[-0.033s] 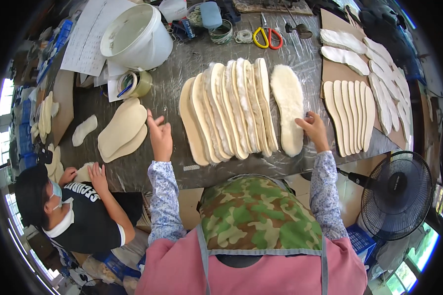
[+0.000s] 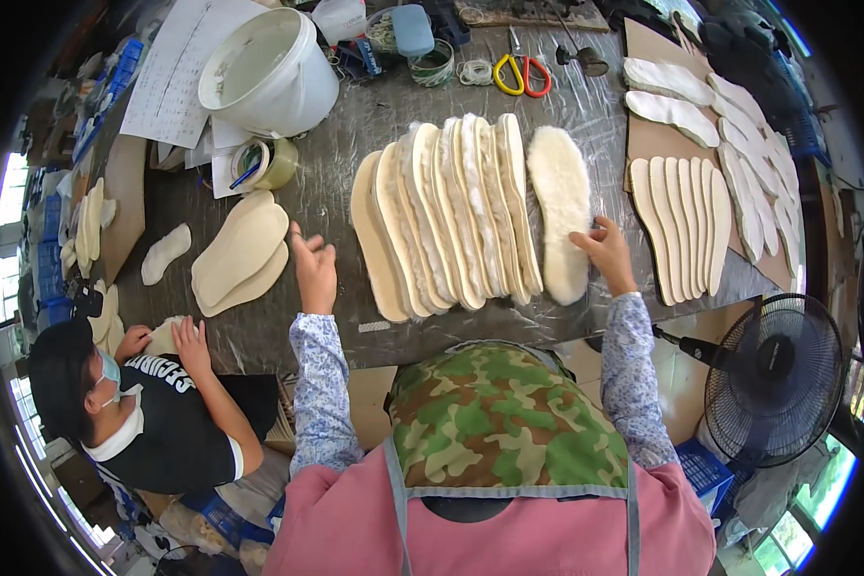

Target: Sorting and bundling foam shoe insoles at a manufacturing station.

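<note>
My right hand (image 2: 609,255) is at the right edge of a cream fleece insole (image 2: 560,206) that lies flat, fluffy side up. One fingertip rests on the fleece; the fingers are apart and not wrapped round it. To the left of this insole stands a long row of overlapping insoles (image 2: 451,216), smooth tan faces alternating with fluffy edges. My left hand (image 2: 314,271) is open over the table, fingers apart, holding nothing. It lies between that row and two stacked smooth insoles (image 2: 238,245), its fingertips close to the stack's right edge.
Beyond are a white bucket (image 2: 276,82), tape rolls (image 2: 276,163) and scissors (image 2: 521,75) with yellow and red handles. More insoles (image 2: 682,230) lie right, near a black fan (image 2: 774,374). A co-worker (image 2: 163,413) at left touches a pale piece.
My right hand has shifted slightly left, its fingertip farther over the fleece insole. My left hand stays almost where it was.
</note>
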Demonstrator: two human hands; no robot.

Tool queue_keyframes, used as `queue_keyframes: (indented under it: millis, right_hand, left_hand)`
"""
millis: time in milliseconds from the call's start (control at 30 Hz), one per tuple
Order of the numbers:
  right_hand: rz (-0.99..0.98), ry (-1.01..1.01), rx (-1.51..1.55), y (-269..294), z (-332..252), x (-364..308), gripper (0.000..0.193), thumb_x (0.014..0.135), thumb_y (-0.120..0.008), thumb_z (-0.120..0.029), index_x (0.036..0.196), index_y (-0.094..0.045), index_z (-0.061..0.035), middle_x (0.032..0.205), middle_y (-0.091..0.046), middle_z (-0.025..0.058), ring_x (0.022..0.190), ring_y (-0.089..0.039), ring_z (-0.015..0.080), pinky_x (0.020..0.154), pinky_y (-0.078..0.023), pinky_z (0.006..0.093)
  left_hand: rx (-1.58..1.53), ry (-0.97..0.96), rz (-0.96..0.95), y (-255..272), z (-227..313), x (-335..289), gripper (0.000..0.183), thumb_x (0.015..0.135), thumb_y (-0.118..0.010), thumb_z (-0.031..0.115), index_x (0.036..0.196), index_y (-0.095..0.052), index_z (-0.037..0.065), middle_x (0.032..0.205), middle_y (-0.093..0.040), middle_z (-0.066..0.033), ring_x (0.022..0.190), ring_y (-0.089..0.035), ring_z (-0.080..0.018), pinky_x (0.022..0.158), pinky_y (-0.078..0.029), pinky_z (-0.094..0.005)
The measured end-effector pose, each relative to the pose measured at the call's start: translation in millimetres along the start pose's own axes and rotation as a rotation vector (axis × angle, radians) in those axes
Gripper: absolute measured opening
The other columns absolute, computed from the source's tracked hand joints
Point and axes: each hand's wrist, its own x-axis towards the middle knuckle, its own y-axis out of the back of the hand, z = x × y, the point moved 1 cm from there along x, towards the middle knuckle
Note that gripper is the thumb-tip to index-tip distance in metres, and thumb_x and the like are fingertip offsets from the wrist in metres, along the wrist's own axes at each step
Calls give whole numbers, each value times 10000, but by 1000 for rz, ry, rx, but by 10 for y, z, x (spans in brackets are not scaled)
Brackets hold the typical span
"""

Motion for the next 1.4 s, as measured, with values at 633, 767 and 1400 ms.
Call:
queue_keyframes:
  millis: [633, 767, 1400]
  right_hand:
    - [-198, 51, 398, -527, -933, 708, 436, 912, -550, -416, 1205, -598, -96, 1255, -558, 72, 1089, -532, 158, 934, -408, 348]
    - [-9, 121, 473, -683, -709, 994, 576, 917, -549, -382, 1356, -479, -16, 1369, -482, 135, 1213, -484, 229, 1049, -352, 327]
    - [-34, 443, 441, -596, -797, 329, 469, 963, -528, -402, 1275, -557, -54, 1283, -509, 110, 1183, -511, 225, 997, -412, 363]
  left_hand:
    - [-358, -66, -197, -862, -122, -60, 435, 824, -461, -6, 1254, -411, -48, 1185, -526, -215, 1092, -546, -322, 967, -412, -411]
    - [-461, -49, -247, -999, 113, -141, 458, 851, -443, 13, 1293, -356, -68, 1172, -562, -239, 1076, -578, -330, 955, -427, -395]
    - [-784, 53, -831, -519, 1465, -221, 578, 992, -415, 338, 1440, -291, -7, 1123, -592, -155, 1016, -614, -241, 947, -468, -394]
